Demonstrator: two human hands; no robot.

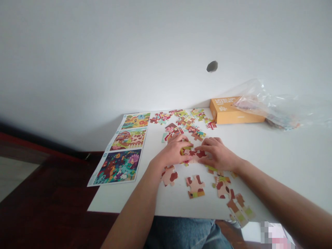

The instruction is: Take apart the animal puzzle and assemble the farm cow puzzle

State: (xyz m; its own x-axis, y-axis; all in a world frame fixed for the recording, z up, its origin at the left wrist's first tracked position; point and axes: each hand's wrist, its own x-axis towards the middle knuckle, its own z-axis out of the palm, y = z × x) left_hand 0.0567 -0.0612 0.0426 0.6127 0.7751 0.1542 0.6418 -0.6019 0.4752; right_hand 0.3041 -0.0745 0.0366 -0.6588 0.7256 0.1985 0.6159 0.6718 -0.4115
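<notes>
Work centres on a small cluster of colourful cardboard jigsaw pieces [191, 152] lying mid-table, close to the near edge, and appearing partly joined. The left hand [174, 151] rests on it with fingers bent down; whether it pinches a piece cannot be told. The right hand [217, 154] lies flat, fingers extended and apart, their tips pressing on the same cluster and meeting the left hand's. Progress is judged early: only this cluster looks assembled. Several brown-and-cream loose pieces [195, 186] lie singly just in front of the hands. A larger scatter of mixed red and green pieces [181, 119] sits beyond them, unjoined. A printed reference sheet showing three cartoon pictures [124, 148] lies to the left, overhanging the edge of the white table [285, 155]. An orange cardboard puzzle box [233, 110] and a crumpled clear plastic bag [272, 107] stand at the far right, well apart from the hands. Nothing obstructs the cluster except the hands covering it
</notes>
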